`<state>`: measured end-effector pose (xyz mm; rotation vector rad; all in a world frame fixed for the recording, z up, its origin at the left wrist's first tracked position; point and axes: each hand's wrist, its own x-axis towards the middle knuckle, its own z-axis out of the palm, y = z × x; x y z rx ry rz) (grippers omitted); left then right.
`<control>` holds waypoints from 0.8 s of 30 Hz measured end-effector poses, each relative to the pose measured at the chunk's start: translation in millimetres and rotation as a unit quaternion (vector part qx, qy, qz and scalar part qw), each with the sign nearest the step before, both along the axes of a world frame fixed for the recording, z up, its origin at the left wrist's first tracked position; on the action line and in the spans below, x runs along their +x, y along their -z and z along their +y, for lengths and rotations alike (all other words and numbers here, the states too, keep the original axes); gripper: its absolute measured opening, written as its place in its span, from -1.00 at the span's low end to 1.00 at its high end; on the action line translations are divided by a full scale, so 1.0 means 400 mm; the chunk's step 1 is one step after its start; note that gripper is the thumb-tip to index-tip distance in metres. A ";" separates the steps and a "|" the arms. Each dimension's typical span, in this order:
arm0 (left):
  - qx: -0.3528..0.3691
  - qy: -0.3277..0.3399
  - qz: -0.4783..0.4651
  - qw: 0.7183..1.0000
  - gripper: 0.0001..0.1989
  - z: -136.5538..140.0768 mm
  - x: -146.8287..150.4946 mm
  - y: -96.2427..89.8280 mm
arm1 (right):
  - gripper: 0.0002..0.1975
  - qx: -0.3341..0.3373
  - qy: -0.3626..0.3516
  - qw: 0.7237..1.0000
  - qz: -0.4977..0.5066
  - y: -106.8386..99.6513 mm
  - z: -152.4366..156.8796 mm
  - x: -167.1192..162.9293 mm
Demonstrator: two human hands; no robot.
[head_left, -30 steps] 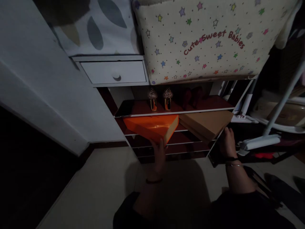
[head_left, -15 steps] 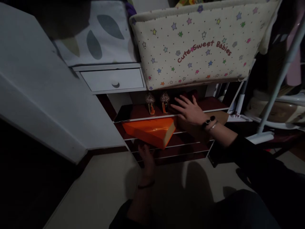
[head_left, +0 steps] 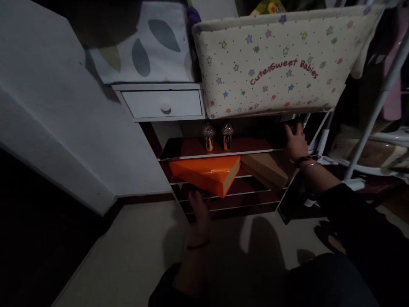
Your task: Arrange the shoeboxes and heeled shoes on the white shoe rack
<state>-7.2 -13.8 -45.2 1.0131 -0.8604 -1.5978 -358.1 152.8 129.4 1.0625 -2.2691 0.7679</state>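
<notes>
I see my left hand [head_left: 198,209] below the orange box [head_left: 206,174], fingers loosely spread, their tips just under its near corner on the rack's middle shelf. My right hand [head_left: 295,140] reaches the top shelf's [head_left: 220,150] right end; whether those fingers grip anything I cannot tell. Two glittery-heeled shoes [head_left: 217,136] stand left of them, a brown box [head_left: 265,169] below.

A dim room in a home. A shoe rack [head_left: 223,151] holds glittery heels [head_left: 217,135] and shoe boxes [head_left: 207,174], under a white drawer [head_left: 164,103] and a star-printed baby crib [head_left: 271,64] reading "Cute Sweet Babies"
</notes>
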 end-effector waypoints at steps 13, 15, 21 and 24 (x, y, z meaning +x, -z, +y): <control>0.012 0.000 0.021 1.000 -0.46 -0.001 0.007 -0.020 | -0.01 -0.005 0.060 0.997 0.044 0.034 0.007 0.083; 0.020 -0.005 0.020 1.000 -0.46 -0.005 0.011 -0.019 | -0.04 -0.027 0.054 0.996 0.062 0.043 0.008 0.108; -0.002 -0.005 0.037 0.999 -0.50 -0.007 0.017 -0.012 | -0.17 -0.014 -0.110 0.983 0.145 0.048 -0.060 0.288; 0.002 -0.009 0.039 0.999 -0.52 -0.005 0.011 -0.011 | -0.18 0.092 -0.283 0.938 0.176 0.040 -0.139 0.406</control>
